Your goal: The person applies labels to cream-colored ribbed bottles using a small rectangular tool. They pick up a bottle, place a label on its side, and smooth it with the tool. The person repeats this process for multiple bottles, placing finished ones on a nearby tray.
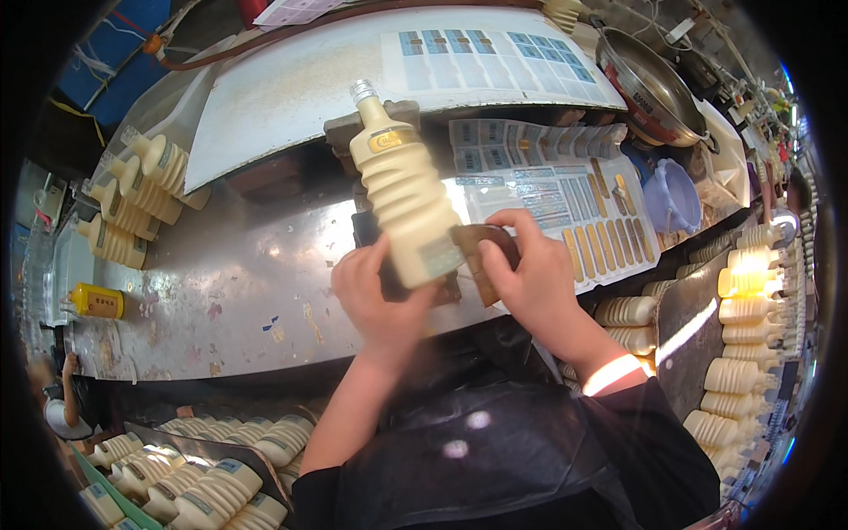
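A cream-coloured bottle (406,185) with wavy ribbed sides and a silver cap lies tilted in front of me, its neck pointing away. It carries a gold label (390,139) near the shoulder and a pale label (440,256) near the base. My left hand (380,296) is closed around the base end. In my right hand (539,278) is a brown curved pad (477,263), gripped between thumb and fingers. The pad's edge meets the bottle beside the lower label. Behind the neck, a dark rough block (343,132) is partly covered by the bottle.
Label sheets lie on the white board (291,102) and beside my right hand, including gold strips (596,252). Several bottles (141,190) stand at left near a yellow bottle (97,301). A purple bucket (673,196) and metal pan (649,79) are right. Bottle crates flank me.
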`<state>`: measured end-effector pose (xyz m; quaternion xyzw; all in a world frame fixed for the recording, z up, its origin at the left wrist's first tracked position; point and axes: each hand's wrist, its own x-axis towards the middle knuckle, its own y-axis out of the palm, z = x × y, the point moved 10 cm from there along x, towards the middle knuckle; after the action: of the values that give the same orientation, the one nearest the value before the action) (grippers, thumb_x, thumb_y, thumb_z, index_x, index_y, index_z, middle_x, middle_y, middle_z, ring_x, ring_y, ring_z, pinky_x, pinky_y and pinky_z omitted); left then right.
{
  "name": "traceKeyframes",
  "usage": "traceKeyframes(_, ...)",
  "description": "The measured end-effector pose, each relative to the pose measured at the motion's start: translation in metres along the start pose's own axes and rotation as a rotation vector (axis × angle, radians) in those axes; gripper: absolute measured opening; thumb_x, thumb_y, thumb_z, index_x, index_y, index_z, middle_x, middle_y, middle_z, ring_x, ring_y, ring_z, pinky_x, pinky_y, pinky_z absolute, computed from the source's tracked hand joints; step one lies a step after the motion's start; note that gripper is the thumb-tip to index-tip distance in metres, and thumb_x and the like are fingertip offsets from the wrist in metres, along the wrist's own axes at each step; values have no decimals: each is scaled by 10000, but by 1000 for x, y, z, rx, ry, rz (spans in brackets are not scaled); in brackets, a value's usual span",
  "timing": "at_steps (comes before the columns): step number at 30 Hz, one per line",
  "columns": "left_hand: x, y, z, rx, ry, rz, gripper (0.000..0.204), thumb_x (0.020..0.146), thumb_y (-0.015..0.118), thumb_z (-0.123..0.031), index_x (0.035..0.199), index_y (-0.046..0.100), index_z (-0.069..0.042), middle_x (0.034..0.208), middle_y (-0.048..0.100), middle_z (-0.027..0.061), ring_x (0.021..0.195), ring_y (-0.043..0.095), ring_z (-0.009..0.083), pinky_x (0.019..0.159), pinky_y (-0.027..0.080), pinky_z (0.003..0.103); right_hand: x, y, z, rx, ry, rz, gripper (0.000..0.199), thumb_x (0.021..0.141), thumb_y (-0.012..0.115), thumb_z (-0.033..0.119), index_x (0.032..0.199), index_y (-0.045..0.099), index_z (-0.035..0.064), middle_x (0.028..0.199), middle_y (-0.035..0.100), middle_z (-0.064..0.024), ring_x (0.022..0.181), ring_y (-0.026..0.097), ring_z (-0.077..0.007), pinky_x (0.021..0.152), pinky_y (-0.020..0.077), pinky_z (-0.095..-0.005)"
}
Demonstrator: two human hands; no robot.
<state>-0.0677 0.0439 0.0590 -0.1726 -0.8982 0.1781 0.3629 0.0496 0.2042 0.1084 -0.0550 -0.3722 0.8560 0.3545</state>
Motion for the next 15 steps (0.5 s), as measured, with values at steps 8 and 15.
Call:
traceKeyframes(8,-5,-2,10,-25,-25,-19,757,662,862,-186,1350,582,-40,1200,609,128,1154,554,341,1045,395,469,3,19,0,19,9,113,263,942,632,162,1173,544,73,628,621,-146,594,648,-358,571,484,-441)
traceKeyframes(15,-8,6,27,-181,-182,74,717,813,739,-286,1419,484,2,1315,530,188,1241,493,342,1085,371,464,-7,38,17,83,-43,169,266,963,611,176,1205,536,96,727,679,-195,680,666,-429,617,502,-495)
